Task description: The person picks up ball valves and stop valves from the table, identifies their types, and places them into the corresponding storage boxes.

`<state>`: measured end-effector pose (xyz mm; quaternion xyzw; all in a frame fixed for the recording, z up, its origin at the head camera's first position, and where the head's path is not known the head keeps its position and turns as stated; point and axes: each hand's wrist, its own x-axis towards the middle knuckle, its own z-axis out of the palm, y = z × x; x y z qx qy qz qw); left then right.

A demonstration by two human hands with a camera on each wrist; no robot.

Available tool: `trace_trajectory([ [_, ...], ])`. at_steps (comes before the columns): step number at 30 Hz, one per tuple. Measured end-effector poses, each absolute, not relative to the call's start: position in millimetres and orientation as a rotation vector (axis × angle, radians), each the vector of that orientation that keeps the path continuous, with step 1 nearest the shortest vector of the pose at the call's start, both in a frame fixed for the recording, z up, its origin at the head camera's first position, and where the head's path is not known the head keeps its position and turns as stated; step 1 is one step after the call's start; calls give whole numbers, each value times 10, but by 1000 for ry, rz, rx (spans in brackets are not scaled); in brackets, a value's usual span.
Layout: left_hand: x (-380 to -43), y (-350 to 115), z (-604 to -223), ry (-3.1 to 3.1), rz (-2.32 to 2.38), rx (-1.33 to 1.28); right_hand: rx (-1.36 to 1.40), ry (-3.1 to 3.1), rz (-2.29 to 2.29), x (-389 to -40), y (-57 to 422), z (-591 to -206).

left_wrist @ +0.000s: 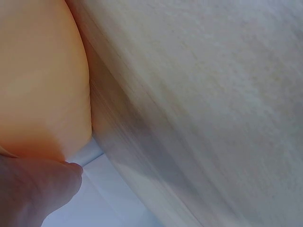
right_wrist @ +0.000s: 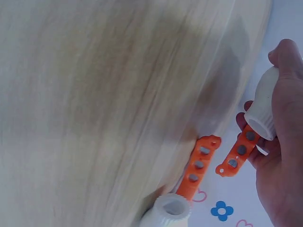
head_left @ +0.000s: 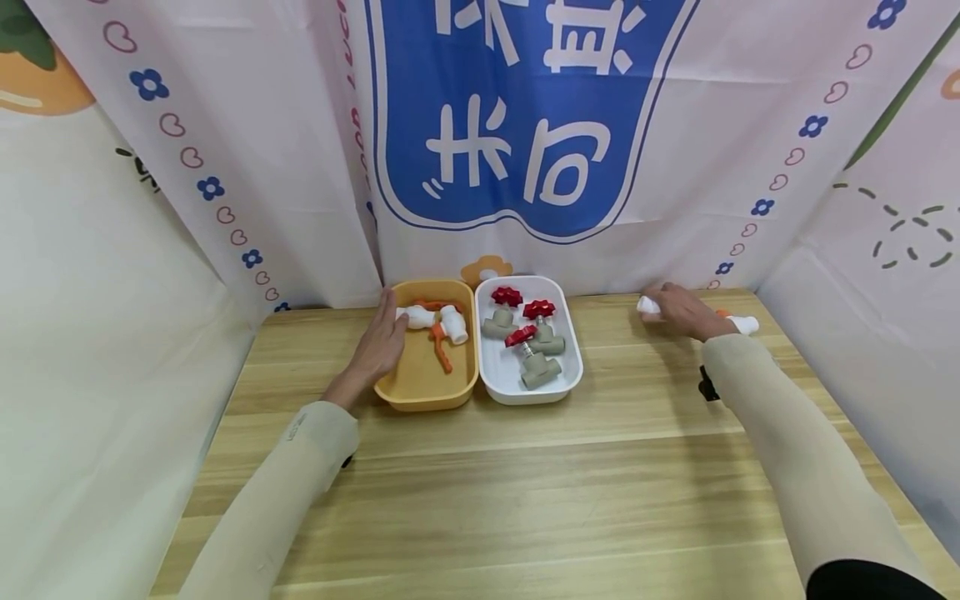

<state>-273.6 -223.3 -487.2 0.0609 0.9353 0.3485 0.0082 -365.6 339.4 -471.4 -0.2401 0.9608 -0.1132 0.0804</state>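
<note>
My left hand (head_left: 380, 344) lies with straight fingers along the left side of a yellow tray (head_left: 416, 387); in the left wrist view, the thumb (left_wrist: 42, 184) lies near the tray's wall (left_wrist: 42, 80). Inside sit two white ball valves (head_left: 454, 325) with orange lever handles. Toward the back right of the table, my right hand (head_left: 684, 312) grips another white ball valve (right_wrist: 264, 101), its orange lever sticking out past the fingers. On the table beside that hand lies one more white ball valve (head_left: 744, 324) with an orange lever (right_wrist: 198, 165).
A white tray (head_left: 506, 373) adjoins the yellow one on its right and contains three grey valves (head_left: 540, 369) with red handwheels. Both trays stand near the wooden table's (head_left: 480, 492) back edge. Behind hangs a printed cloth (head_left: 675, 192).
</note>
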Motion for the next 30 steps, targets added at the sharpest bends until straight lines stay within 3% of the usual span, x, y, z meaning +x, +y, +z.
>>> trace_trajectory([
  [30, -2741, -2248, -4870, 2907, 1104, 186, -893, 2960, -171, -3593, 3101, -4386],
])
